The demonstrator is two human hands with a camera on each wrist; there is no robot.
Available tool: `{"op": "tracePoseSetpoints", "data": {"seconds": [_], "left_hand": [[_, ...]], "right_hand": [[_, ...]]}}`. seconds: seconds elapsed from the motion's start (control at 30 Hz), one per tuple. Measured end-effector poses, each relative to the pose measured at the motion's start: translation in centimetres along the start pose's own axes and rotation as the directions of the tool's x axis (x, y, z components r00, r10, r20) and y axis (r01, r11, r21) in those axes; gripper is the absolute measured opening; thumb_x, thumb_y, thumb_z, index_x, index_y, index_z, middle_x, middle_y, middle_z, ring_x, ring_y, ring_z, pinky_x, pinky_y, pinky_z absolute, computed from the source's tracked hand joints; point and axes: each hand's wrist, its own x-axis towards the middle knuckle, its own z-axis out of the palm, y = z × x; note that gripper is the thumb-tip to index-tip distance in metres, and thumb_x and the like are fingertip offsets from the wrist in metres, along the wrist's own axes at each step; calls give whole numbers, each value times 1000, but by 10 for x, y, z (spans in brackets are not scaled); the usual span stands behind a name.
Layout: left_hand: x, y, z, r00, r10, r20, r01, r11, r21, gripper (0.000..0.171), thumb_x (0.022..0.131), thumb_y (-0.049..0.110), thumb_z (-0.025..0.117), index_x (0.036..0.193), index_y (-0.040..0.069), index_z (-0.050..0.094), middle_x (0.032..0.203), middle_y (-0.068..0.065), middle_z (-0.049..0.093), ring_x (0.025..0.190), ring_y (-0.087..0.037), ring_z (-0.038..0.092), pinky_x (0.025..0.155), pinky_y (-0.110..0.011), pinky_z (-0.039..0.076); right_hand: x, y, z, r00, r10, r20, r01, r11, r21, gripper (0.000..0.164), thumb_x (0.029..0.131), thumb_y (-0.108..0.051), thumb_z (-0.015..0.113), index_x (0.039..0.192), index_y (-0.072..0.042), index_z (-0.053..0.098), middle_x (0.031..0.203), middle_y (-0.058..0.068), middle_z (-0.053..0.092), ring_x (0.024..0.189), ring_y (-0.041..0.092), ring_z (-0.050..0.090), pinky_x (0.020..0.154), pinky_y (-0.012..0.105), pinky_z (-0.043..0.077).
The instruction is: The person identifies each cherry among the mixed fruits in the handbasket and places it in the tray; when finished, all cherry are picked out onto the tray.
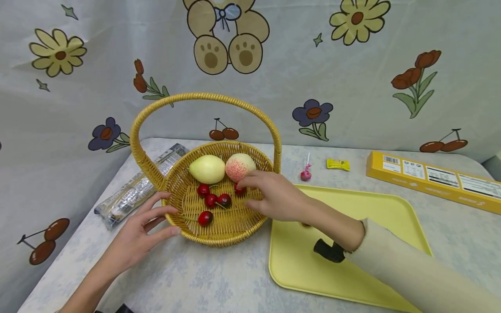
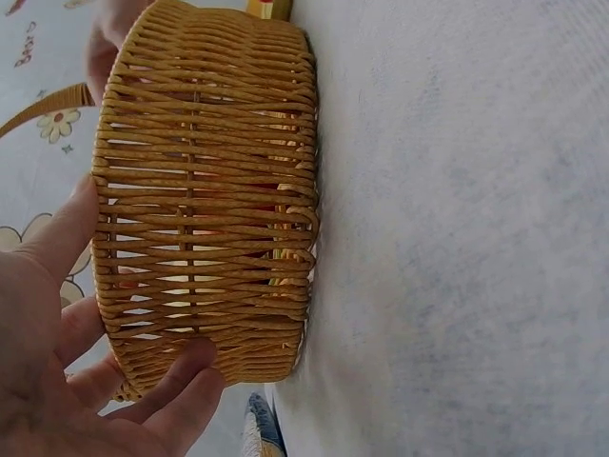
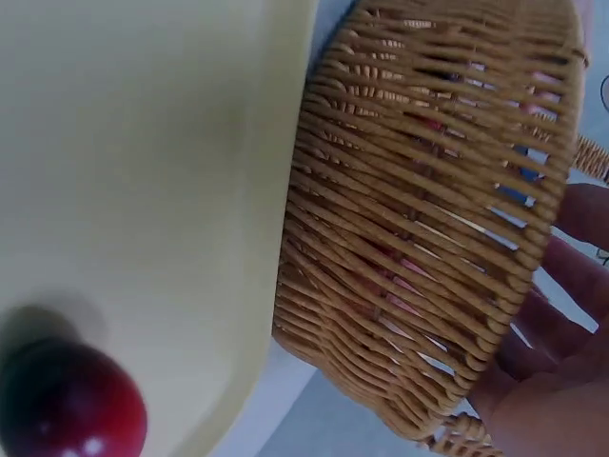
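The spread left hand touches the basket; a cherry lies by the right hand, grip unclear

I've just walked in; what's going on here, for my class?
A person's right hand reaches into a basket, fingers at a cherry; whether they grip it is unclear. The left hand touches the basket's side. A peach, a yellow fruit and more cherries lie inside; a dark red fruit sits on the tray.
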Motion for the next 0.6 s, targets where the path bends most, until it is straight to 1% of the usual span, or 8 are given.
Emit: {"op": "tracePoseSetpoints", "data": {"seconds": [0.07,0.17,0.3,0.4,0.47,0.6], "left_hand": [[0,0,0,1000,5,-1,-5,1000,1,31,89,10,74,116,-2,66,151,-16,34,137,-39,34,93,-11,39],[0,0,0,1000,7,-3,-7,1000,-2,31,89,9,74,116,-2,66,151,-16,34,136,-39,35,94,-11,39],[1,0,1,1000,12,-2,-12,1000,-10,31,89,9,74,116,-3,66,151,-16,33,137,-40,33,94,-11,39],[1,0,1,1000,14,0,-14,1000,-2,30,89,9,74,116,-3,66,151,-16,34,137,-40,33,94,-11,39],[0,0,1,1000,10,0,-10,1000,7,30,89,10,74,116,-2,66,150,-16,34,137,-40,33,94,-10,39],[0,0,1,1000,6,0,-6,1000,14,30,89,10,74,116,-1,66,150,-15,34,136,-39,35,93,-10,39]], "right_hand": [[10,4,3,999,15,41,-16,1000,5,31,89,-14,74,119,-6,69,122,5,65,114,21,59,97,39,45],[22,7,6,994,36,104,-36,999,-1,36,89,-13,73,124,-5,67,126,8,63,117,23,57,100,41,42],[33,7,10,977,84,194,-82,996,-22,40,90,-13,72,129,-5,64,131,8,62,124,24,54,104,42,39],[38,8,13,964,116,238,-112,993,-32,42,90,-15,73,131,-6,63,133,6,61,126,22,52,105,42,38],[41,8,15,958,120,261,-115,993,-36,44,90,-17,73,132,-7,63,134,6,60,127,22,51,105,42,38],[46,10,18,944,115,310,-97,993,-72,45,91,-19,73,133,-8,62,134,4,61,126,20,53,105,40,38]]}}
